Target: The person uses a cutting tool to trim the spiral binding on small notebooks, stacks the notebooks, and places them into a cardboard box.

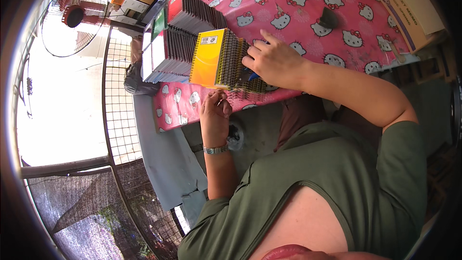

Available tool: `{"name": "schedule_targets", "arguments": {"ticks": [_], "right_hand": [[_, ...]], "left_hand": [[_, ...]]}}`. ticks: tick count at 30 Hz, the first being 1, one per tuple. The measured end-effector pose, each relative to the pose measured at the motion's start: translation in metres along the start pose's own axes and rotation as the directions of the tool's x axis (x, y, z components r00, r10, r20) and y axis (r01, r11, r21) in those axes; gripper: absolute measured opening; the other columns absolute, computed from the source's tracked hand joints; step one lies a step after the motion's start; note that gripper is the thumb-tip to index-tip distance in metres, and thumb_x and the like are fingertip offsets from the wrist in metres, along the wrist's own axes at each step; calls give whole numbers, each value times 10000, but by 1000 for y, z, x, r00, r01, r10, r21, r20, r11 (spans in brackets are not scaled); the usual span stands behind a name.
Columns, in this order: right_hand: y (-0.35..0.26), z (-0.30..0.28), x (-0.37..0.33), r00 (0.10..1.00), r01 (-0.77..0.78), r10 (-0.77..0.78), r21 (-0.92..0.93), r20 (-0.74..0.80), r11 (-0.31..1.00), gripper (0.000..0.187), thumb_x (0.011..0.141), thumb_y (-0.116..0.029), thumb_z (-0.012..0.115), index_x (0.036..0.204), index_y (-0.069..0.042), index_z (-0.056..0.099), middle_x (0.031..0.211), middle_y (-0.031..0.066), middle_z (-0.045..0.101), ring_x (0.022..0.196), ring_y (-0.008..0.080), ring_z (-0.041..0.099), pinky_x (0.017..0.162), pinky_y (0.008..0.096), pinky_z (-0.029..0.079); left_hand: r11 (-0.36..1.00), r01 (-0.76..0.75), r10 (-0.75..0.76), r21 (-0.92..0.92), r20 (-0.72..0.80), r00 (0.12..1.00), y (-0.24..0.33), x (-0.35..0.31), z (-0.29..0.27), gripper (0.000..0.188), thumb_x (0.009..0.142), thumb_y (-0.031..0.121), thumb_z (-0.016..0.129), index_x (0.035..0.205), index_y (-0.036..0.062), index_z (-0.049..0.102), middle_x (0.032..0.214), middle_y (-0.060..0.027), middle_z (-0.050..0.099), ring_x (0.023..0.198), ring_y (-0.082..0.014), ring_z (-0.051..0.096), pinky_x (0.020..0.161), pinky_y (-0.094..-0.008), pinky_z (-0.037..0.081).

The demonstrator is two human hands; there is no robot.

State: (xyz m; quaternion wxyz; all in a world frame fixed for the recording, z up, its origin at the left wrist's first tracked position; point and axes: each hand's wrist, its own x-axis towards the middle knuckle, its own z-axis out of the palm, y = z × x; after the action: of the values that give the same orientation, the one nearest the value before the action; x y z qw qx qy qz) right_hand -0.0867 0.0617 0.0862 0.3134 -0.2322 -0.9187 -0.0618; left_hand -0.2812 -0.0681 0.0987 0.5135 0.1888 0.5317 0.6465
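A stack of spiral notebooks with a yellow top cover (206, 62) lies near the table's edge, its wire coils facing right. My right hand (273, 62) is over the coil side, fingers bent and the index finger raised. A small blue object (253, 75) shows beneath its fingers; its kind is mostly hidden. My left hand (215, 108), with a metal watch band at the wrist, is at the stack's near edge, palm up and fingers curled together. Whatever these fingers pinch is too small to make out.
Taller piles of spiral notebooks, one with red covers (177, 7) and one with white (150, 50), stand beyond. A pink patterned cloth (308, 12) covers the table, with a dark object (329, 18) on it. A cardboard box (409, 9) stands right, a fan (74, 17) far left.
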Motion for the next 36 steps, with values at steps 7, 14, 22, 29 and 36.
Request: {"name": "schedule_targets", "arguments": {"ticks": [7, 14, 22, 29, 36], "right_hand": [[-12, 0, 7, 995, 29, -25, -41, 91, 999, 89, 817, -150, 563, 814, -99, 636, 755, 68, 643, 761, 233, 664, 743, 364, 530], [-7, 1, 8, 960, -109, 68, 138, 271, 984, 91, 813, -126, 558, 801, -87, 639, 767, 102, 667, 690, 268, 687, 636, 379, 555], [-7, 10, -8, 1000, -1, 1, -53, 0, 999, 121, 831, -135, 542, 851, -83, 649, 853, 67, 669, 887, 242, 662, 876, 415, 512], [-19, 0, 9, 892, -106, 60, 77, 449, 991, 122, 833, -147, 537, 800, -106, 647, 837, 63, 662, 865, 231, 662, 824, 376, 512], [-3, 12, -13, 993, -20, 23, -28, 114, 999, 116, 831, -164, 542, 839, -101, 640, 880, 88, 671, 886, 232, 666, 817, 358, 507]], "left_hand": [[960, -81, 52, 268, 113, 992, -7, 3, -2, 122, 896, 8, 628, 1001, 22, 566, 718, 21, 538, 537, -54, 427, 495, -198, 329], [939, -127, 97, 319, 110, 989, -11, 4, -10, 106, 900, 8, 619, 994, 16, 570, 749, 17, 555, 545, -48, 428, 505, -201, 335], [999, -2, -4, 49, 125, 992, -12, 2, -14, 137, 901, 2, 595, 1037, 22, 585, 893, -25, 613, 659, -94, 546, 578, -222, 426], [972, -96, 67, 214, 138, 988, -16, 4, -15, 132, 886, -11, 610, 1011, 24, 584, 873, -27, 613, 657, -87, 548, 558, -209, 431], [996, 38, -30, -83, 94, 995, -23, 6, -19, 113, 903, 11, 594, 1012, 41, 589, 878, -40, 626, 679, -112, 561, 609, -227, 460]]}}
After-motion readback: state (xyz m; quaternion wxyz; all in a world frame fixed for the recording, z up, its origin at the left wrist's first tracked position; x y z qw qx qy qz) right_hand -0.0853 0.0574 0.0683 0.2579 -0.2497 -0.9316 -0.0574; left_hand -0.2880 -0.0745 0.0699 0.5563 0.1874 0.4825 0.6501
